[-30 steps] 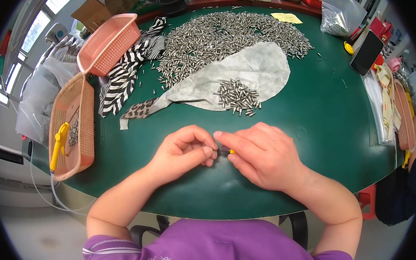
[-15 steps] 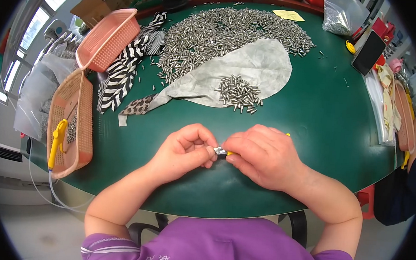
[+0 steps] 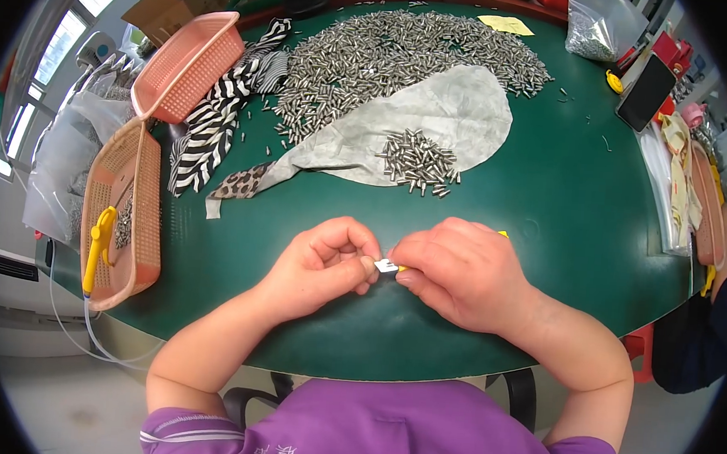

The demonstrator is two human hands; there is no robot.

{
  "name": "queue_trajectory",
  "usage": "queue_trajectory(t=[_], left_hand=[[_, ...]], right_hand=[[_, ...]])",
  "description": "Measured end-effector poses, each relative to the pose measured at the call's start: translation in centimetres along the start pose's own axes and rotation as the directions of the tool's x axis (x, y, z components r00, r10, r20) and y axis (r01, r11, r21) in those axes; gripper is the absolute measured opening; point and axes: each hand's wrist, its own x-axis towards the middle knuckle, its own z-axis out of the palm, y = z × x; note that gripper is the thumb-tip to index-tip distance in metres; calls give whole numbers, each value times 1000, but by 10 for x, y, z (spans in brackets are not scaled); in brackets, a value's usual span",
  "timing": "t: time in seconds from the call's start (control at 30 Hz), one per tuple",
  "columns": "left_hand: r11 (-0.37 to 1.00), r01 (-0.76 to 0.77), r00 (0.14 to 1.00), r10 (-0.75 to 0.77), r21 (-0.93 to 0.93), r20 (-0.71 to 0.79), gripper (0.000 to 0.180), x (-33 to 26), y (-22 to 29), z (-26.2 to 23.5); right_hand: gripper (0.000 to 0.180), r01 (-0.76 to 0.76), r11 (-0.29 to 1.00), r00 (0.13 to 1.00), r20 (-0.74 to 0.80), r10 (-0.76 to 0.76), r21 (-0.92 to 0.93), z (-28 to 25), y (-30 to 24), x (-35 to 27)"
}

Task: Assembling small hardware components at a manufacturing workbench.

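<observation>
My right hand (image 3: pixel 465 275) is closed round a small yellow tool with a shiny metal end (image 3: pixel 387 266); its kind cannot be made out. A bit of yellow also shows above the right knuckles. Opposite it, my left hand (image 3: pixel 324 262) has thumb and forefinger pinched at the tip of that metal end, and what they grip there is hidden. Both hands are just over the near part of the green table (image 3: pixel 539 221). Beyond them, a small heap of metal pins (image 3: pixel 421 162) lies on a grey-white cloth (image 3: pixel 470 113).
A large spread of similar metal pins (image 3: pixel 374 49) covers the back of the table. Two pink baskets (image 3: pixel 150 239) stand at the left, one with a yellow air gun (image 3: pixel 98 248). A zebra-patterned cloth (image 3: pixel 215 130) lies beside them. At the right are a phone (image 3: pixel 646 93) and plastic bags (image 3: pixel 662 179).
The metal end between the hands now looks brighter and white, where dark showed beneath it before. Both hands stay in nearly the same place.
</observation>
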Motion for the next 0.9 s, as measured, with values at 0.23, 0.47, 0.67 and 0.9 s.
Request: queue_trajectory(t=[0.23, 0.47, 0.67, 0.9], left_hand=[[999, 0, 1000, 0, 42, 0, 6, 0, 1, -1], [999, -17, 999, 15, 44, 35, 6, -1, -1, 1], [998, 13, 1000, -14, 55, 24, 6, -1, 0, -2], [999, 5, 999, -6, 31, 31, 6, -1, 1, -1]], right_hand=[[27, 4, 999, 1000, 8, -4, -42, 0, 0, -1], [28, 0, 999, 999, -41, -1, -41, 3, 10, -2], [26, 0, 1000, 1000, -23, 1, 21, 0, 3, 0], [25, 1, 1000, 1000, -10, -1, 4, 0, 1, 0]])
